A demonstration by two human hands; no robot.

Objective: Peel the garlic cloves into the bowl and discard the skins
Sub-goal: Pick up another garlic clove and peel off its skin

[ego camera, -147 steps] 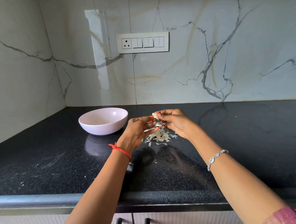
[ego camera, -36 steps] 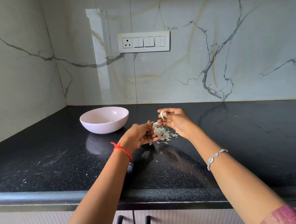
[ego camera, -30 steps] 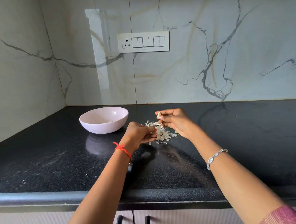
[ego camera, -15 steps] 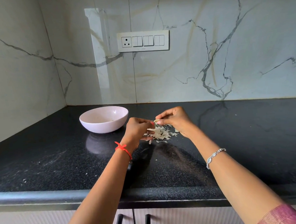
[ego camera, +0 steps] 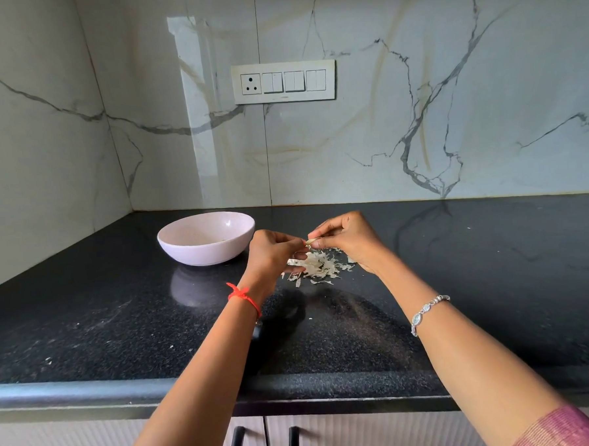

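A pale pink bowl (ego camera: 199,254) sits on the black table (ego camera: 86,319) at the left. Just right of it, the left hand (ego camera: 271,254) curls its fingers and pinches one end of a small garlic clove (ego camera: 309,242). The right hand (ego camera: 352,240) pinches the other end with its thumb and 1 finger. The clove is held just above a pile of white skins (ego camera: 317,268) on the table.

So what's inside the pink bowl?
The far inside wall of the bowl looks bare, with just a few tiny specks low down. The near wall hides the very bottom, so any peeled cloves lying there cannot be seen.
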